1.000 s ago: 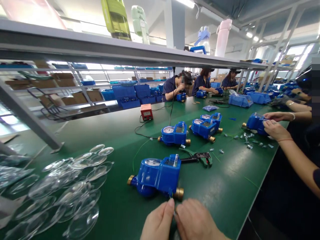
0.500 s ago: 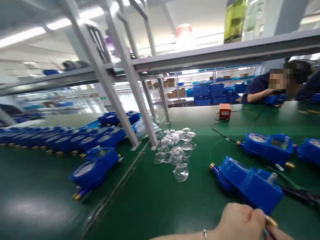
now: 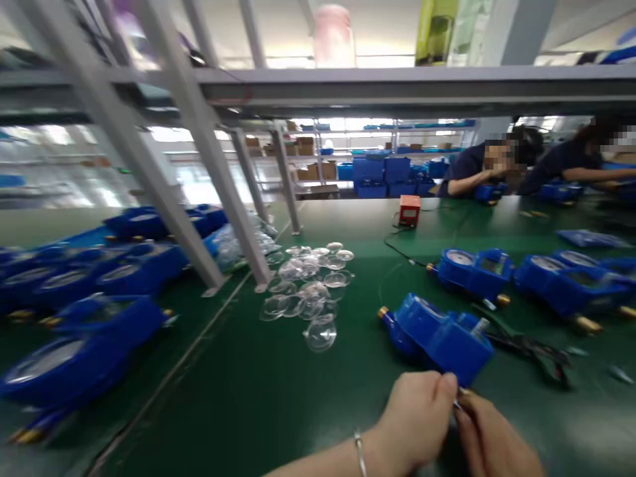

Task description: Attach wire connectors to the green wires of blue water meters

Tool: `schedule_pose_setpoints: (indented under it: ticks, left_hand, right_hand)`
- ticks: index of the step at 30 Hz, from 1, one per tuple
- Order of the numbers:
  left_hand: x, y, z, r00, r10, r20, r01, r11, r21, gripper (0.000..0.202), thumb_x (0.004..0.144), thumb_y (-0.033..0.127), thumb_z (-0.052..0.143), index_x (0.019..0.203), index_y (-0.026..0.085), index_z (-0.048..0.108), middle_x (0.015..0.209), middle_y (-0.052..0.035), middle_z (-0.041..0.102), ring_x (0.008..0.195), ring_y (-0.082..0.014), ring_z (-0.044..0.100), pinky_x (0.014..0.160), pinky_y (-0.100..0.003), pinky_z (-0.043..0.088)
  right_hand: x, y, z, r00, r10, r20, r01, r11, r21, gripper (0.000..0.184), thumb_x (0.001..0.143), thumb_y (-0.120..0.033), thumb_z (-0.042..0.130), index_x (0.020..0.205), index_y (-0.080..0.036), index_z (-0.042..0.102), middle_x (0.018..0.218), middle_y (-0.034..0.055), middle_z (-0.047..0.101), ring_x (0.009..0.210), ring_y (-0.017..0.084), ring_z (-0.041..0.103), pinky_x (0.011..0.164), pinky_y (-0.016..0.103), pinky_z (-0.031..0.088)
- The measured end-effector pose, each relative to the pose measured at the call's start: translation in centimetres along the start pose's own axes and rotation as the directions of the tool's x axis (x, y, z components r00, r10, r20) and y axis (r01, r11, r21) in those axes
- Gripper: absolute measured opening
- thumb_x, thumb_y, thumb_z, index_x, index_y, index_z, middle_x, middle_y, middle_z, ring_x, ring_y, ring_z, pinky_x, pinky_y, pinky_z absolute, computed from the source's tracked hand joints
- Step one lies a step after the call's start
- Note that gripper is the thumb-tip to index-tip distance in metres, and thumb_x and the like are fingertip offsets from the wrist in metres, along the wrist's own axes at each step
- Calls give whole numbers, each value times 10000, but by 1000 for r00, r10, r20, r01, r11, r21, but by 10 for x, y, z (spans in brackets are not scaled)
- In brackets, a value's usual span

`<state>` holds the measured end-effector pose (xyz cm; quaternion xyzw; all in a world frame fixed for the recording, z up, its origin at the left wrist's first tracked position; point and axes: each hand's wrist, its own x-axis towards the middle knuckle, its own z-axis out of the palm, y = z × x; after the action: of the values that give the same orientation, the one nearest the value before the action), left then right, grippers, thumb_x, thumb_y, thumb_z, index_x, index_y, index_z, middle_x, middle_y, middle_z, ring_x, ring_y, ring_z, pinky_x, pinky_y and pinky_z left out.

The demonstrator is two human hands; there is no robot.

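A blue water meter (image 3: 437,336) with brass ends lies on the green table (image 3: 278,397) just beyond my hands. My left hand (image 3: 417,417), a thin bracelet on its wrist, pinches something small at the meter's near corner. My right hand (image 3: 491,437) meets it there, fingers closed on the same tiny piece, which is too small to name. Dark pliers (image 3: 536,348) lie to the right of this meter.
Several clear round lenses (image 3: 308,291) are heaped mid-table. More blue meters (image 3: 472,268) sit to the right and a long row (image 3: 99,278) to the left. Slanted grey frame legs (image 3: 209,172) stand at left. A red box (image 3: 408,211) sits farther back. Other people work beyond.
The view has swung left and then settled back a little. My hands stay pinched together at the near corner of the same meter.
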<state>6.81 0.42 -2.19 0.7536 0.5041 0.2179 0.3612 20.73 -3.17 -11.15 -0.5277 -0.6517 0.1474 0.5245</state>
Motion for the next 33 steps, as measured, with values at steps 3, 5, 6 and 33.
schedule_pose_setpoints:
  ticks: [3, 5, 6, 33]
  left_hand:
    - [9, 1, 0, 999, 23, 39, -20, 996, -82, 527, 922, 465, 210, 707, 154, 577, 678, -30, 593, 610, -144, 507, 551, -242, 368]
    - [13, 3, -2, 998, 39, 46, -34, 994, -106, 485, 926, 453, 224, 720, 164, 553, 703, -23, 584, 640, -147, 506, 593, -250, 370]
    - [13, 5, -3, 998, 43, 41, -39, 994, -107, 462, 927, 446, 235, 715, 170, 539, 703, -19, 574, 644, -149, 500, 605, -255, 365]
    - [30, 5, -15, 996, 59, 60, -63, 996, 62, 401, 922, 434, 272, 673, 202, 485, 672, -4, 552, 628, -168, 500, 605, -273, 355]
  right_hand:
    - [10, -21, -10, 990, -139, -24, 133, 977, -165, 189, 864, -274, 462, 780, -187, 607, 737, 89, 641, 692, 206, 596, 671, 323, 459]
    - [24, -38, -9, 996, 73, 59, -75, 997, 28, 216, 871, -287, 442, 722, -181, 559, 682, 56, 589, 655, 164, 555, 641, 279, 431]
    - [31, -45, -9, 956, 250, 150, -276, 942, 190, 238, 873, -320, 429, 703, -184, 525, 613, 22, 537, 571, 133, 506, 570, 245, 405]
    - [46, -71, 17, 706, 686, 175, -609, 463, 644, 250, 841, -304, 393, 625, -189, 445, 449, -60, 377, 390, 74, 296, 396, 192, 225]
